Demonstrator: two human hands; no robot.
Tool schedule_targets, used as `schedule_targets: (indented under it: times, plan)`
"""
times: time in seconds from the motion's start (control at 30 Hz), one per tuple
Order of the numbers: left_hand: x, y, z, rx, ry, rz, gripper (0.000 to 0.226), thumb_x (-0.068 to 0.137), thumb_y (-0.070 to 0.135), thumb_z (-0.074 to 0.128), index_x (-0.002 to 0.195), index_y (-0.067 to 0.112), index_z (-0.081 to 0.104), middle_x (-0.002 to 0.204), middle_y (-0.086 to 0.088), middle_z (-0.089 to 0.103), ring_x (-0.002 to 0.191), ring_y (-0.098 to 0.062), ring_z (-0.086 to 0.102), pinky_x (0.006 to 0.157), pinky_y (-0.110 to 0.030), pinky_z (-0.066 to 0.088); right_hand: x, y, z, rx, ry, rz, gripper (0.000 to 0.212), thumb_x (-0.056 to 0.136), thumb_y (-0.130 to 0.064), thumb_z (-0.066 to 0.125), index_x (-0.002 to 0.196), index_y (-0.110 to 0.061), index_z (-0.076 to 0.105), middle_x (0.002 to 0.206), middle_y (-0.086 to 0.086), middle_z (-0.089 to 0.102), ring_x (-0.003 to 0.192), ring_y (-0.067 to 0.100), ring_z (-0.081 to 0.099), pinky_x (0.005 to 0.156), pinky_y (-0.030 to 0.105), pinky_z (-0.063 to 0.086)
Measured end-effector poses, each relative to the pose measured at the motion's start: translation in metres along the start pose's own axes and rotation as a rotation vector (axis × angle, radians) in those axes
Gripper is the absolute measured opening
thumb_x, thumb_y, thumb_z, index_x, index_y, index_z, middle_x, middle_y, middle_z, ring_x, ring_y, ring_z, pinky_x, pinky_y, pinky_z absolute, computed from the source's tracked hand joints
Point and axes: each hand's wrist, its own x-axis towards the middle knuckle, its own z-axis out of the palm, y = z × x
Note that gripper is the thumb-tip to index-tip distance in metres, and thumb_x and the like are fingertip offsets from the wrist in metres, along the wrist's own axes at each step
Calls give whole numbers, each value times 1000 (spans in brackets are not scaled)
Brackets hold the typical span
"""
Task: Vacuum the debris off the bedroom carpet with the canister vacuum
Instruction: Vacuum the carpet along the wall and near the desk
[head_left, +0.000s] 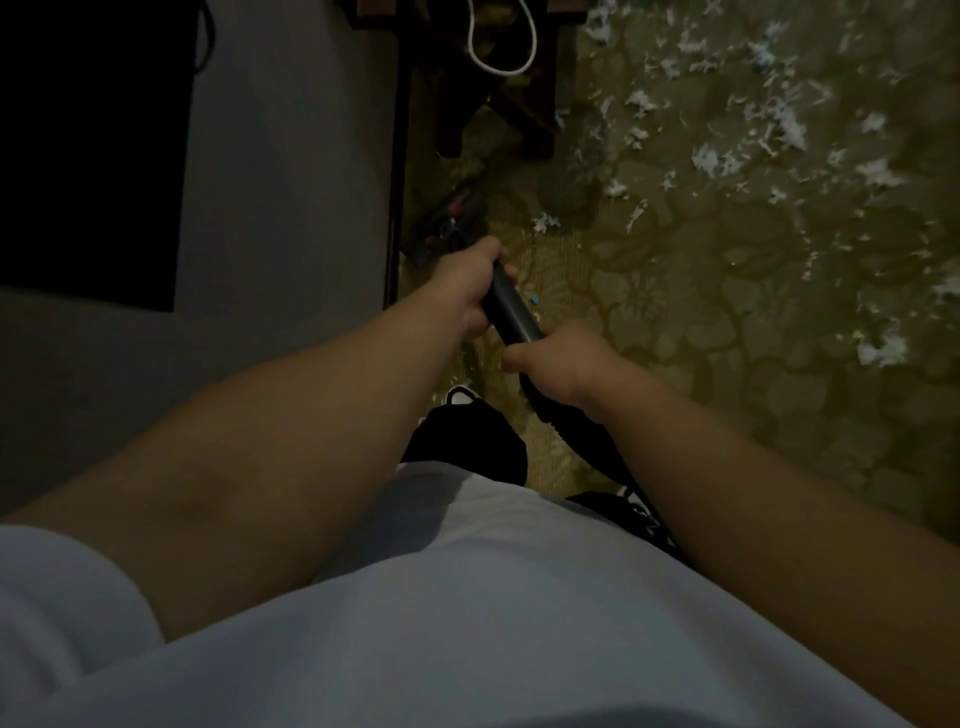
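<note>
The left hand (467, 283) grips the upper part of the dark vacuum tube (511, 312), fingers curled around it. The right hand (561, 364) grips the lower end of the same tube, fingers clamped around it. The tube lies at the centre of the frame, slanting between the two hands. A ribbed hose (563, 434) runs down from below the right hand. The floor nozzle (447, 218) sits just above the left hand, on the carpet (727, 322) beside the base of the wall (285, 156); its details are blurred. White debris (727, 135) is scattered over the carpet in the upper right of the frame. A white cord (498, 57) loops around dark furniture legs (519, 119) at top centre.
</note>
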Motion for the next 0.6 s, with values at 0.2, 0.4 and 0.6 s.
schedule_targets:
  times: [0.2,0.4,0.6]
  plan:
    - [-23,-45,38,-23,1,-15,13,93,15,58,81,11,57,66,-2,56,55,-14,54,58,-27,49,-26,52,-23,0,6,11,40,77,-36,78,102,-9,63,97,19,75,82,37,76,78,52,65]
    - [-64,-138,84,-34,-8,-51,11,98,18,58,92,9,58,65,-3,57,54,-15,55,50,-25,50,-73,144,-57,-38,-11,43,30,85,-30,77,98,-6,66,90,20,75,70,35,74,66,44,63]
    - [-119,-230,134,-108,-48,-89,9,97,17,59,102,10,60,63,-2,56,54,-14,55,48,-24,51,-134,231,-103,-147,-13,68,28,87,-29,77,100,-6,67,88,16,75,71,31,72,61,36,58]
